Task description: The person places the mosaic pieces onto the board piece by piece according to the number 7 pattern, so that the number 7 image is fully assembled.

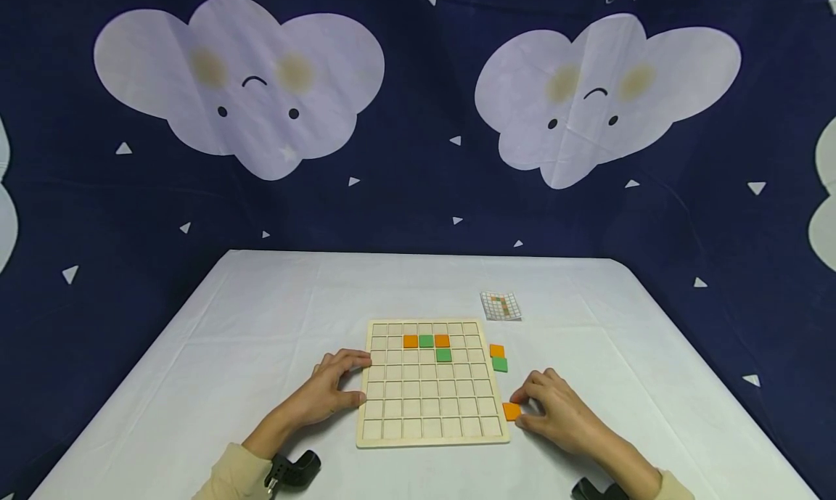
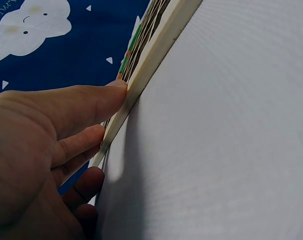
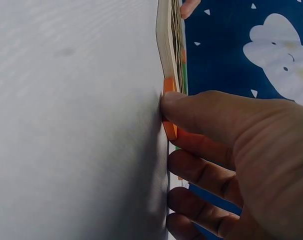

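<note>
A pale wooden grid board (image 1: 431, 406) lies flat on the white table. My left hand (image 1: 323, 391) rests at its left edge, thumb and fingertips spread along the rim; in the left wrist view the thumb (image 2: 99, 102) lies against the board's side (image 2: 141, 70). Beside the lower right edge, my right hand (image 1: 558, 409) pinches an orange square tile (image 1: 511, 411) between thumb and forefinger. The right wrist view shows that tile (image 3: 169, 131) right at the board's edge. In the upper grid, an orange (image 1: 410, 341), a green (image 1: 426, 341) and another orange tile (image 1: 442, 341) form a row, with a green tile (image 1: 444, 355) below the last.
Right of the board lie a loose orange tile (image 1: 497, 350) and a green one (image 1: 499, 364), edge to edge. Behind them is a small card (image 1: 501, 306) printed with a coloured grid pattern. A dark blue cloth with clouds (image 1: 418, 217) hangs behind the table.
</note>
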### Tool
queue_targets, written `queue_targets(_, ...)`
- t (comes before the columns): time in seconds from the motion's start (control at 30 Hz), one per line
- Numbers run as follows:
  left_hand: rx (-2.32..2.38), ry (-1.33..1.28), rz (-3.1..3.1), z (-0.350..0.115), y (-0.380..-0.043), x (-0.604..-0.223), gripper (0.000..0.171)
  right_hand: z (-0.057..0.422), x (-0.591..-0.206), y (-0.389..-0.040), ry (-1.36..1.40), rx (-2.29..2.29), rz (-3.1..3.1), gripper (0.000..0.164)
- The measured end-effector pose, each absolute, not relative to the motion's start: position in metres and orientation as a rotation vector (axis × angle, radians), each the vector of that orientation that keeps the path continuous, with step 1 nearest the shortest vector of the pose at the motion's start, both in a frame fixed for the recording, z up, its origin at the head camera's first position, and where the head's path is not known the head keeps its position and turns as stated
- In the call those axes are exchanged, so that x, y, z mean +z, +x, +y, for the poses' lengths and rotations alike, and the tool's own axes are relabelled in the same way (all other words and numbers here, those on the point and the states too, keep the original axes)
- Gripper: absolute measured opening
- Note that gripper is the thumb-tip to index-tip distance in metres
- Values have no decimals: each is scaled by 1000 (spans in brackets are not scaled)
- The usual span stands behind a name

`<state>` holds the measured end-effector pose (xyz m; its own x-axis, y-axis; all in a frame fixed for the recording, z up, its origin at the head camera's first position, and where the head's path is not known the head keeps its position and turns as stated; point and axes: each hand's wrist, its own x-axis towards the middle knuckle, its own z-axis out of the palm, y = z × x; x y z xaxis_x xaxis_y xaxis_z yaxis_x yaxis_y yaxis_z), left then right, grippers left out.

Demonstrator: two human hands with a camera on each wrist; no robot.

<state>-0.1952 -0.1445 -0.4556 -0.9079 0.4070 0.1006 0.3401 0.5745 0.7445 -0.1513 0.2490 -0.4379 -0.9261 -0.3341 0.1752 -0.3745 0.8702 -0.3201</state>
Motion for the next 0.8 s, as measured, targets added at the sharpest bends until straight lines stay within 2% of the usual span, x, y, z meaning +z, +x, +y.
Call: queue_targets(0.8,1254,673,2716,-146,-196,-456,49,250,-433,-153,586,569,-2907,20)
